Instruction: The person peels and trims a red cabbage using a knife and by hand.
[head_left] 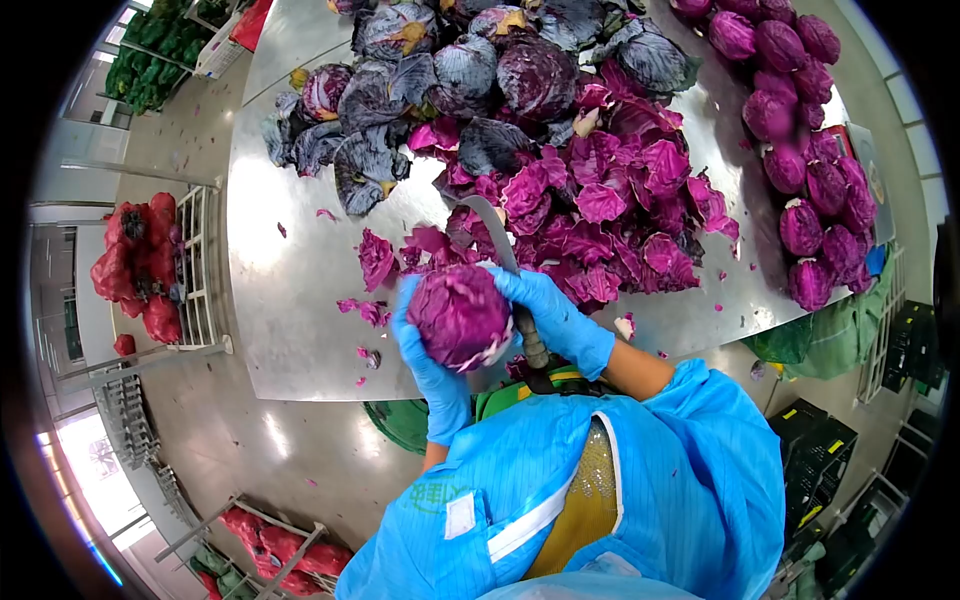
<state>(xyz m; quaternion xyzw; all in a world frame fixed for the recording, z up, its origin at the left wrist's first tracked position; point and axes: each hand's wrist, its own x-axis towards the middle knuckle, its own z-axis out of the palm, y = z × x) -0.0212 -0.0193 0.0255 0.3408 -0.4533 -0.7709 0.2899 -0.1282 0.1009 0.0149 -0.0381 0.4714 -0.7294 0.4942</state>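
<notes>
Near the 6 o'clock edge of the table [310,350], the left hand [430,375] cups a red cabbage [458,318], its fingers curled around the 9 o'clock side. The right hand's fingers [560,312] grip a knife [490,228], the blade pointing to 11 o'clock. That blade is close to the rounded head — a slip on smooth leaf could turn it against the left hand. A loosened hold might let the cabbage roll toward the loose leaves [600,203] at 1 o'clock.

One knife [496,236], two gloved hands [562,318]
</notes>
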